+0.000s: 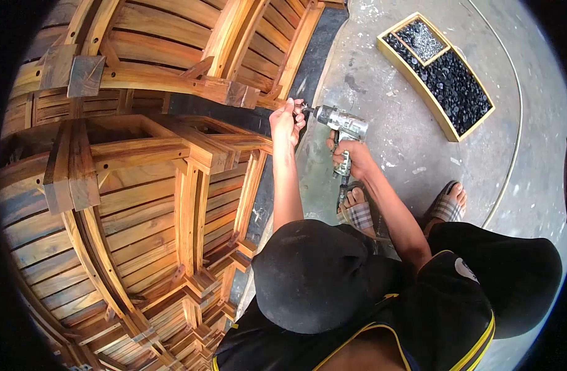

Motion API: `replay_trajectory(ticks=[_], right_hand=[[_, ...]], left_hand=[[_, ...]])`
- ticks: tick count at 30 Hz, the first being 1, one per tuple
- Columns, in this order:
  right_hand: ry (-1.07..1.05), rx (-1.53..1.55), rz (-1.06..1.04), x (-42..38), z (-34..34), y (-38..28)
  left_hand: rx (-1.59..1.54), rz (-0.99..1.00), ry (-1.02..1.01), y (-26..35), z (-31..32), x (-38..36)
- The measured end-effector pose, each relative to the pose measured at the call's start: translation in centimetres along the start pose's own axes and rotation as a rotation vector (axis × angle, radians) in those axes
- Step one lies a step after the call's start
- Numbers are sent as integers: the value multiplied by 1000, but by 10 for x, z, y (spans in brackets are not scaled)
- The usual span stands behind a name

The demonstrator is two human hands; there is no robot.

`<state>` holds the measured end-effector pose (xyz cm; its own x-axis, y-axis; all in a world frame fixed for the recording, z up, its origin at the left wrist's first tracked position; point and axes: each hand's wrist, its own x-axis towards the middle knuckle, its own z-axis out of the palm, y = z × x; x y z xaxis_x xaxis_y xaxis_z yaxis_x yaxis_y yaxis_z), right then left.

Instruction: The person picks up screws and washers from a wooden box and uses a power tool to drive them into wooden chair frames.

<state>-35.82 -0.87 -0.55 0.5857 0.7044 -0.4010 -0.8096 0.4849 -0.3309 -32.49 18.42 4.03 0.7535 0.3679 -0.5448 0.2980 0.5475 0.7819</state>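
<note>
My right hand (356, 156) is wrapped round the grip of a metallic pistol-shaped power drill (343, 123). The drill's bit points left, at the end of a wooden leg (270, 102). Close by the bit tip, my left hand (286, 123) has its fingers pinched together against that leg end. Whatever small piece sits between those fingertips is too small to make out. The leg belongs to one of the stacked wooden slatted furniture pieces (163, 43) on the left.
A wooden box (447, 127) on the concrete floor (407, 179) holds many black round pieces, and small silvery fasteners fill its divided corner. A thin pale hose (513, 148) curves along the right. More stacked furniture (191, 241) stands at lower left. My sandalled feet (447, 207) are below the drill.
</note>
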Motion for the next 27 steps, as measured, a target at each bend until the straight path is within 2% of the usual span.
replay_trajectory(ticks=[6,10,12,13,14,16,17,20,24,27], right_hand=[[-33,27,8,0,-3,-2],[-65,12,18,0,-6,-1],[-51,25,8,0,-5,-1],[-38,36,0,0,-5,-2],[-36,38,-3,0,-5,-2],[-25,3,-2,-2,-3,-4],[-22,3,0,-2,-2,-5],[-22,-5,7,-2,-1,-5],[-116,29,54,-1,-5,-1],[-109,-19,26,-2,-1,-2]], left_hand=[[6,-43,57,-2,0,4],[36,19,39,-9,0,-1],[-203,78,24,-18,0,-10],[-283,39,7,-27,-11,-10],[-281,37,4,-37,-21,-11],[-474,-100,133,-55,-37,-15],[-572,-144,57,-62,-53,-14],[-686,-194,182,-65,-65,-14],[-725,-116,89,-55,-76,-9],[-623,-59,122,-48,-81,2]])
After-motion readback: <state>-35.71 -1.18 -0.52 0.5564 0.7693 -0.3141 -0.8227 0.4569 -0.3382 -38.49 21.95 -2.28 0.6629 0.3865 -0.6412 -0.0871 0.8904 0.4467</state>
